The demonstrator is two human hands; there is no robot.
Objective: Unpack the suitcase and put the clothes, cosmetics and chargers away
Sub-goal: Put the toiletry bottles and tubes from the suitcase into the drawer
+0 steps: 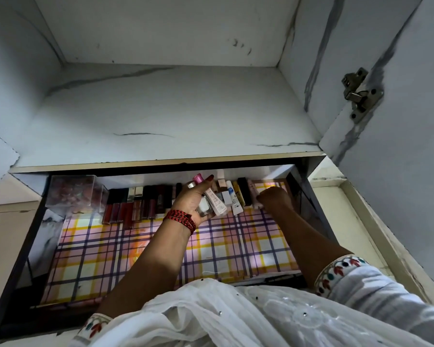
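Within left fingers (205, 183) — cosmetic tubes (218, 204)

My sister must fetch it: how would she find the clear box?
Find the open drawer under the marbled shelf. The clear box stands in its back left corner, beside the lip gloss row. It is see-through and boxy, unlike those slim dark tubes.

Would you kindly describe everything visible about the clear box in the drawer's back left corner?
The clear box is a see-through plastic case with squared edges. It holds blurred pinkish-red items that I cannot identify. It stands upright in the back left corner of the open drawer, on the checked liner, with a row of dark tubes to its right.
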